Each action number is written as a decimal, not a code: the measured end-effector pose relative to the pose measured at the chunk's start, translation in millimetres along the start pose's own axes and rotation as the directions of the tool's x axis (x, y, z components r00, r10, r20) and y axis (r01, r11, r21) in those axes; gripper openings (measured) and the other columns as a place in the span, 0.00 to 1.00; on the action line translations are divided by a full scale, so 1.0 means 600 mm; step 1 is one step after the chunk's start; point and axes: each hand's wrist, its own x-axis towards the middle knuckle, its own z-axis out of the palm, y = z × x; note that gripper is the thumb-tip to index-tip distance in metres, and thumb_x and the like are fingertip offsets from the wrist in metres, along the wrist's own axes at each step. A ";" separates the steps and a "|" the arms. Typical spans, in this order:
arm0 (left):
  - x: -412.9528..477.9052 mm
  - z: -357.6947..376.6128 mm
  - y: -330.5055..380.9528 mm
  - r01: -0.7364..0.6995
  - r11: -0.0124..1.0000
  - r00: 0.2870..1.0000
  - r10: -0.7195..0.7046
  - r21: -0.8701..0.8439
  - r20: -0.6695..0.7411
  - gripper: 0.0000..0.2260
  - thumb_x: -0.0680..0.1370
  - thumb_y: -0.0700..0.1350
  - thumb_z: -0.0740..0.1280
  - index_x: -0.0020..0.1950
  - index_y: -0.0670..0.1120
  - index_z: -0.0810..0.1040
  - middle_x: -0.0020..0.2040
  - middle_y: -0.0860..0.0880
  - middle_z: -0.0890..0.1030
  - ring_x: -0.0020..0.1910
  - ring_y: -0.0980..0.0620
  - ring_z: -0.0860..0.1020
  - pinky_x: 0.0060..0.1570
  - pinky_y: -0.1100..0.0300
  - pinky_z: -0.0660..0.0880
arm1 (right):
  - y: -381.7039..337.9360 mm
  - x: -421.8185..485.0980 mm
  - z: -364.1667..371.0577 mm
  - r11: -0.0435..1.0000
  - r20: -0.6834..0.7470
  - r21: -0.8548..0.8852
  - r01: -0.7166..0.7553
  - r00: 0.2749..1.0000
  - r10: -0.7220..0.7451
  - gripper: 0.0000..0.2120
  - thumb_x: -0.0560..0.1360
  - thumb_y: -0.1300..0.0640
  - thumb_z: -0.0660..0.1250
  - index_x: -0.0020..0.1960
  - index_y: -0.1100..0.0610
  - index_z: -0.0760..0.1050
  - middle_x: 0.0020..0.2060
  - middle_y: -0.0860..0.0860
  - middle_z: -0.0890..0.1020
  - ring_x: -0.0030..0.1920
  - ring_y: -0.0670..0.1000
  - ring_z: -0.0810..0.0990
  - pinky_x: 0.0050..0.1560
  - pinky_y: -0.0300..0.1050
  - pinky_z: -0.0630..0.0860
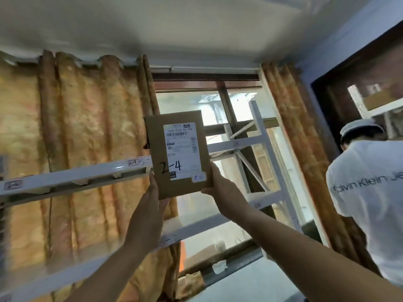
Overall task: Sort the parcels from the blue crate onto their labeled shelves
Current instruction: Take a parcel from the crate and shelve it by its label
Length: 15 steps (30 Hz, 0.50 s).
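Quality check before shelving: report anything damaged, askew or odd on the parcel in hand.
Nothing stands out. The cardboard parcel looks intact and uncrushed, held slightly tilted by the left hand and right hand at its lower corners. Its label lies flat, with 2-4 handwritten low on it.

Obstructions: upper shelf beam (72, 175) crosses at 9 o'clock, lower shelf beam (202, 226) at 6 o'clock; open bay between them. Upright (262, 136) and person (370, 192) block 3 o'clock.
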 end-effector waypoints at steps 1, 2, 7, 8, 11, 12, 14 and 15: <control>0.014 0.025 0.019 -0.027 1.000 1.000 0.027 0.000 0.010 0.31 0.81 0.51 0.55 0.74 0.61 0.36 0.74 0.52 0.65 0.66 0.50 0.72 0.60 0.53 0.72 | 0.026 0.004 -0.026 0.999 -0.008 -0.047 -0.011 1.000 0.011 0.26 0.79 0.55 0.62 0.72 0.42 0.55 0.60 0.45 0.80 0.56 0.45 0.81 0.58 0.49 0.78; 0.028 0.050 0.037 -0.050 0.999 0.999 0.050 0.001 0.015 0.31 0.81 0.50 0.56 0.73 0.61 0.36 0.74 0.51 0.64 0.67 0.49 0.71 0.61 0.51 0.72 | 0.051 0.009 -0.051 0.997 -0.023 -0.079 -0.019 1.000 0.018 0.27 0.78 0.57 0.63 0.72 0.43 0.56 0.60 0.46 0.80 0.58 0.47 0.80 0.58 0.47 0.78; 0.093 0.194 0.118 -0.111 0.994 0.994 0.110 -0.007 -0.024 0.31 0.81 0.47 0.58 0.77 0.51 0.43 0.74 0.49 0.66 0.69 0.46 0.69 0.65 0.48 0.69 | 0.172 0.038 -0.165 0.994 -0.077 -0.088 -0.060 0.996 0.054 0.27 0.76 0.62 0.64 0.70 0.41 0.62 0.54 0.38 0.79 0.47 0.35 0.77 0.47 0.27 0.72; 0.105 0.224 0.130 -0.116 0.993 0.993 0.116 -0.012 -0.019 0.31 0.81 0.48 0.58 0.78 0.51 0.43 0.74 0.50 0.65 0.69 0.47 0.69 0.64 0.50 0.68 | 0.196 0.046 -0.188 0.993 -0.088 -0.099 -0.064 0.995 0.055 0.27 0.76 0.62 0.65 0.69 0.41 0.63 0.52 0.37 0.79 0.45 0.33 0.76 0.45 0.24 0.70; 0.148 0.304 0.155 -0.117 0.991 0.993 0.118 -0.063 0.006 0.31 0.80 0.50 0.57 0.77 0.54 0.42 0.74 0.51 0.65 0.69 0.47 0.70 0.66 0.49 0.69 | 0.267 0.076 -0.246 0.991 -0.103 -0.120 -0.066 0.993 0.054 0.24 0.75 0.62 0.67 0.66 0.43 0.69 0.49 0.36 0.79 0.42 0.30 0.75 0.41 0.21 0.68; 0.165 0.325 0.159 -0.119 0.990 0.993 0.120 -0.077 0.004 0.31 0.80 0.51 0.58 0.77 0.55 0.42 0.74 0.52 0.65 0.69 0.47 0.70 0.65 0.48 0.70 | 0.289 0.089 -0.257 0.990 -0.104 -0.130 -0.062 0.993 0.048 0.23 0.75 0.62 0.67 0.64 0.42 0.69 0.48 0.35 0.78 0.40 0.28 0.74 0.40 0.21 0.68; 0.200 0.361 0.161 -0.129 0.988 0.992 0.127 -0.082 -0.021 0.31 0.80 0.51 0.58 0.77 0.57 0.42 0.74 0.53 0.65 0.67 0.49 0.72 0.63 0.51 0.72 | 0.328 0.118 -0.268 0.989 -0.104 -0.142 -0.051 0.994 0.036 0.23 0.75 0.61 0.67 0.60 0.37 0.67 0.47 0.31 0.76 0.40 0.27 0.74 0.39 0.22 0.68; 0.218 0.377 0.161 -0.135 0.988 0.991 0.132 -0.079 -0.036 0.31 0.80 0.50 0.58 0.77 0.57 0.42 0.74 0.53 0.65 0.67 0.49 0.72 0.62 0.52 0.72 | 0.345 0.134 -0.269 0.989 -0.110 -0.145 -0.043 0.994 0.027 0.24 0.76 0.61 0.66 0.59 0.34 0.64 0.46 0.28 0.76 0.41 0.28 0.74 0.40 0.22 0.69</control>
